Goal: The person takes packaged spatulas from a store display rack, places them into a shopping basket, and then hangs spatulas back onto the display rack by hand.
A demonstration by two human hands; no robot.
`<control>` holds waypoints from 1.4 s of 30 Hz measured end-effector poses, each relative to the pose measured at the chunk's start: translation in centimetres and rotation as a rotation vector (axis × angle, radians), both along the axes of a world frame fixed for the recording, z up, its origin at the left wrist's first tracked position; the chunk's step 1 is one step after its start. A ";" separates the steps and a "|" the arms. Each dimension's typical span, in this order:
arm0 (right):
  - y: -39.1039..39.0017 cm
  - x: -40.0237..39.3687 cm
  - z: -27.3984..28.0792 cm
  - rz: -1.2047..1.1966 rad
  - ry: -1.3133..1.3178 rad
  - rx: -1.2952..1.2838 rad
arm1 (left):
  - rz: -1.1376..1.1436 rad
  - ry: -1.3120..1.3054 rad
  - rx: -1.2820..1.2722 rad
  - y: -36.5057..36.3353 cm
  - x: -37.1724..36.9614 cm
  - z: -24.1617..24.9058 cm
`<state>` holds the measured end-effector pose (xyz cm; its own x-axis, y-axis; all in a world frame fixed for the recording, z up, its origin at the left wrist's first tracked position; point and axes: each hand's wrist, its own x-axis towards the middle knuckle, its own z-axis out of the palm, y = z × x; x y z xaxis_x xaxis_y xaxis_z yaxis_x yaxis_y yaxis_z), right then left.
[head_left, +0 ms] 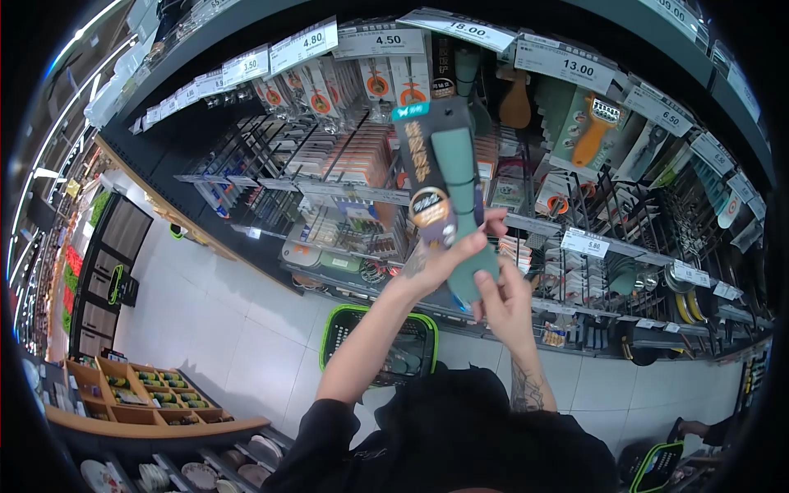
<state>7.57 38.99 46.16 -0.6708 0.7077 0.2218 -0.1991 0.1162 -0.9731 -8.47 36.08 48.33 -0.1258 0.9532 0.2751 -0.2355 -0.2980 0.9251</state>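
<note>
A green rice paddle [454, 160] on a dark backing card is held up before the shelves. Its handle points up and its broad blade is at the bottom. My left hand [440, 261] is closed round the card and the paddle from the left. My right hand [503, 297] grips the lower blade end, with its thumb on the front. Part of each hand's fingers is hidden behind the package. Below the hands, a black basket with a green rim [334, 316] is on the floor and holds dark green items.
Shelves with packaged kitchen tools and price tags [585, 243] stretch across the front. An orange-handled peeler [588, 144] hangs at the right. A wooden display [123, 423] stands lower left. At lower right another person's hand [694, 428] is by a second basket [653, 468].
</note>
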 end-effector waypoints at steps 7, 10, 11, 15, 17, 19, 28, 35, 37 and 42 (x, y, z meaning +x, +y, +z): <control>3.1 -0.8 2.6 -0.285 -0.015 0.227 | -0.046 -0.449 0.112 2.0 0.3 1.2; 4.0 -1.1 2.7 -0.361 0.025 0.350 | -0.051 -0.446 0.140 2.3 0.2 1.9; 4.1 -1.1 2.9 -0.372 -0.001 0.367 | -0.045 -0.437 0.146 2.3 0.2 2.0; 4.4 -1.3 3.4 -0.374 -0.023 0.386 | -0.012 -0.417 0.162 3.0 0.0 2.5; 4.4 -1.8 3.6 -0.380 -0.017 0.367 | 0.006 -0.429 0.160 3.3 -0.2 2.4; 4.4 -2.1 3.8 -0.388 -0.009 0.350 | 0.022 -0.441 0.157 3.5 -0.3 2.4; 5.3 -5.2 4.4 -0.401 -0.065 0.330 | 0.308 -0.224 0.180 5.1 -2.1 3.3; 8.2 -8.2 3.5 -0.383 -0.186 0.588 | 1.187 0.913 0.433 7.0 -5.3 4.7; 8.7 -8.8 3.6 -0.365 -0.191 0.610 | 1.153 0.870 0.447 8.1 -5.5 5.9; 9.9 -9.4 2.5 -0.367 -0.265 0.674 | 1.004 0.786 0.308 10.4 -6.8 7.1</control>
